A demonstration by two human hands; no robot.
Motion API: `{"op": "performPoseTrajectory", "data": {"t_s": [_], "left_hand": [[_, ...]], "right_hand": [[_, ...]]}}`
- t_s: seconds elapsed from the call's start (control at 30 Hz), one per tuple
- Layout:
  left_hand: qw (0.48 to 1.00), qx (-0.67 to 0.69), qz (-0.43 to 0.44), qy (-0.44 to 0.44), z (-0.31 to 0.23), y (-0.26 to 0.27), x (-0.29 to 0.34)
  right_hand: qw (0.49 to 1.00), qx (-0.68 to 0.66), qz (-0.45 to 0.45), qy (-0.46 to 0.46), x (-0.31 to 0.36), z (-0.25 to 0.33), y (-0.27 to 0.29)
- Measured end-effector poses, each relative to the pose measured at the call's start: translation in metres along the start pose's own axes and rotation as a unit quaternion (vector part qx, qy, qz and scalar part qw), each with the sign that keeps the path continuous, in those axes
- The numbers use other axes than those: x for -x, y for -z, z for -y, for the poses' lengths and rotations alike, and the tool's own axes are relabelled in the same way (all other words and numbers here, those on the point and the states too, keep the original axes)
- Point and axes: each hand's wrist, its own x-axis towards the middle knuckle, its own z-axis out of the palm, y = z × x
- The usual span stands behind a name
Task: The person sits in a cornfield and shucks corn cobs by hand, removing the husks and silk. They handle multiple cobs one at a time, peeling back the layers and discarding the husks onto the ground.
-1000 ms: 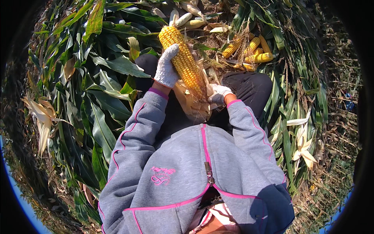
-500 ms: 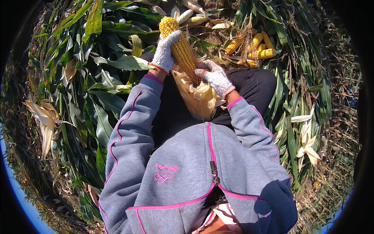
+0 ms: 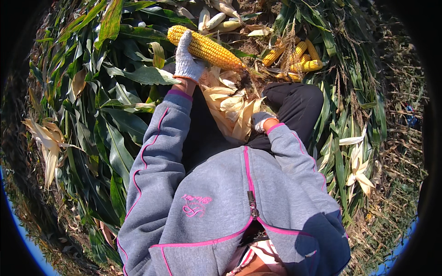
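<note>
Left hand (image 3: 189, 62) grips the yellow ear of corn (image 3: 212, 51)

From where I sit, the head view is the one I have to work with, and it looks straight down over the wearer's lap. The left hand, in a white knitted glove, is closed around the ear, its thumb laid across the kernels near the thick, rounded end. I see the ear held at a slant above the lap, its thick end at the upper left and its narrower, brownish end lower down to the right.

The right hand (image 3: 262, 120), gloved too, is low beside the right thigh, just next to the pale husks (image 3: 237, 110) bunched between the legs. The fingers are mostly hidden from me, so I cannot tell whether that grip is open or closed.

Beyond the right knee I make out a small heap of bare yellow ears (image 3: 306, 66) on the ground, with some paler ears (image 3: 214, 21) lying near the top of my picture. Long green leaves (image 3: 120, 117) spread thickly on the left. A dry husk (image 3: 49, 138) lies on them there. The wearer's grey jacket (image 3: 202, 184), with pink piping, fills the lower middle, above dark trousers (image 3: 297, 99).
</note>
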Motion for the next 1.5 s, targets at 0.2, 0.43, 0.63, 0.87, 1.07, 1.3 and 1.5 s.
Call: {"op": "performPoseTrajectory", "data": {"t_s": [0.2, 0.43, 0.63, 0.87, 1.07, 1.3, 1.5], "left_hand": [[0.999, -0.034, -0.005, -0.019, 0.001, 0.005, 0.000], [0.999, -0.047, 0.002, -0.009, 0.000, 0.007, 0.001], [0.973, -0.195, 0.035, -0.116, 0.013, -0.002, 0.007], [0.974, -0.214, 0.033, -0.070, 0.007, 0.008, 0.000], [0.995, -0.023, -0.067, -0.068, 0.010, 0.006, -0.016], [0.997, -0.053, 0.004, 0.054, 0.020, 0.019, -0.002], [0.989, -0.039, -0.022, 0.144, 0.063, 0.021, 0.025]], "right_hand": [[0.860, -0.387, -0.324, 0.069, 0.013, 0.042, 0.048], [0.847, -0.345, -0.378, 0.145, 0.017, 0.069, 0.083], [0.919, -0.058, -0.382, 0.075, 0.021, 0.079, 0.055], [0.906, 0.035, -0.336, 0.255, 0.043, 0.095, 0.054], [0.977, -0.006, -0.131, 0.168, 0.050, 0.092, 0.012], [0.861, -0.421, -0.284, 0.025, 0.049, 0.094, 0.067], [0.925, -0.015, -0.338, 0.174, -0.013, 0.079, 0.049]]}}
